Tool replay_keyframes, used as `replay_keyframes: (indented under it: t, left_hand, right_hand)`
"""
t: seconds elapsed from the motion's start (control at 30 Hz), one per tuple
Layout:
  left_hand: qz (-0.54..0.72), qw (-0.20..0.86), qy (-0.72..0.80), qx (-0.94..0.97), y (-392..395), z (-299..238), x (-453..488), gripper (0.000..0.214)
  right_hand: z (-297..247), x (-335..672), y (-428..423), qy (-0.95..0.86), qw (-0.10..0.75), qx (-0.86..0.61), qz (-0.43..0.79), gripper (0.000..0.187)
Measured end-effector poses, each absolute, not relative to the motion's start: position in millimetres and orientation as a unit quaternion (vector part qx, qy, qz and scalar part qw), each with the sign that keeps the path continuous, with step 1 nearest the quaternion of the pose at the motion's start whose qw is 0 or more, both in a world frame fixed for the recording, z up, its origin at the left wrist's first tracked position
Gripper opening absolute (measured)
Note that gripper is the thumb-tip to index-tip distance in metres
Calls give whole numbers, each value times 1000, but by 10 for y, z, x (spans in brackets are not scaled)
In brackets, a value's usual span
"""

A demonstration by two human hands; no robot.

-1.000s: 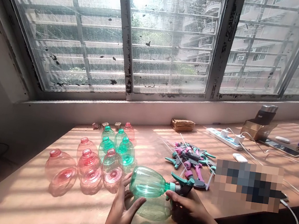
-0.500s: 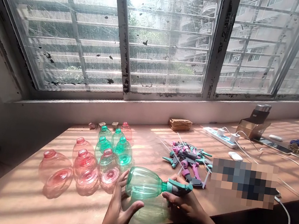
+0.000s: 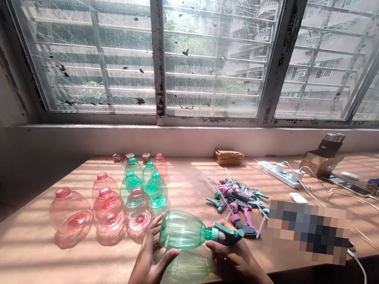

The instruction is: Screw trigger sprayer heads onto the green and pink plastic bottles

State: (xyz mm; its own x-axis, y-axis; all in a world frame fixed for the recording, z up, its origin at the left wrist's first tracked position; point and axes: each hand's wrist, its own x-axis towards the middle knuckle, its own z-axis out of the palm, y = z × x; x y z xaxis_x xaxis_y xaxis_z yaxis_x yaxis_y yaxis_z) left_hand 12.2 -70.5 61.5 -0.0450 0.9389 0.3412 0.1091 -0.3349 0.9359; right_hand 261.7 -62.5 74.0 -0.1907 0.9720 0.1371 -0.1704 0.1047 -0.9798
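Note:
A clear green plastic bottle [image 3: 182, 230] lies on its side just above the wooden table's front edge, held between both hands. My left hand [image 3: 149, 263] cups its rounded base, thumb and fingers curled round it. My right hand [image 3: 231, 256] grips the teal spray trigger head [image 3: 229, 234] fitted on the bottle's neck. A heap of loose teal and pink trigger heads [image 3: 238, 198] with thin dip tubes lies just beyond my right hand.
Several empty pink bottles [image 3: 106, 205] and green bottles [image 3: 151, 186] stand in a cluster at left. A power strip [image 3: 278, 173] with chargers and cables, a small woven box [image 3: 228, 157], a phone stand [image 3: 321, 158] and a phone lie along the back right under the barred window.
The bottle with its trigger head has shifted slightly left and lower in view; both hands keep their grip, the right hand turning a little at the neck.

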Motion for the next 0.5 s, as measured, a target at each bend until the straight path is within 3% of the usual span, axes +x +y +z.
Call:
replay_keyframes:
  t: [0.17,0.37,0.5]
  left_hand:
    - [558,366,462,585,-682,588,100,60]
    - [554,339,455,610,-667,565,77,51]
    - [551,333,450,619,-657,530,64,58]
  right_hand:
    - [759,2637,-622,-545,518,-379,540,34]
    - [617,2584,-546,-510,529,-399,548,48]
    - [659,2628,-589,-540,526,-384,532,37]
